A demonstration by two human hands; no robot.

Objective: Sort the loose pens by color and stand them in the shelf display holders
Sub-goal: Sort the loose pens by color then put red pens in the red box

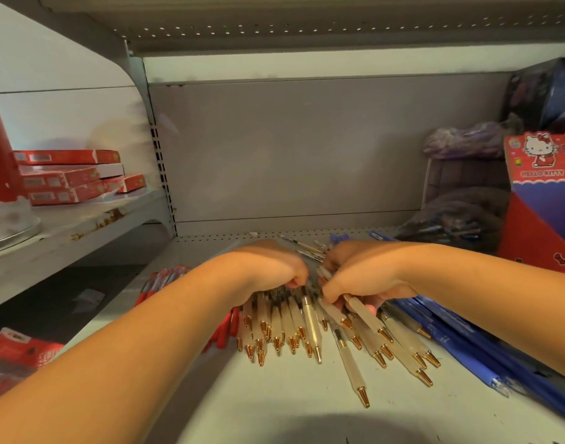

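Observation:
A fan of frosted white pens [310, 328] with gold tips lies on the grey shelf [274, 395], tips toward me. My left hand [268, 267] rests palm down on their upper ends, fingers curled around a bunch. My right hand [361, 277] pinches one or two white pens from the same pile. Red pens [166, 280] lie to the left, partly under my left forearm. Blue pens [460, 350] lie to the right under my right forearm. A red and blue Hello Kitty display holder [544, 200] stands at the far right.
Red flat boxes [69, 177] are stacked on the neighbouring shelf at left. Dark plastic bags of pens [457, 225] and purple goods [467, 142] sit at the back right. A few loose pens [303, 248] lie behind my hands. A red packet [21, 350] lies at lower left.

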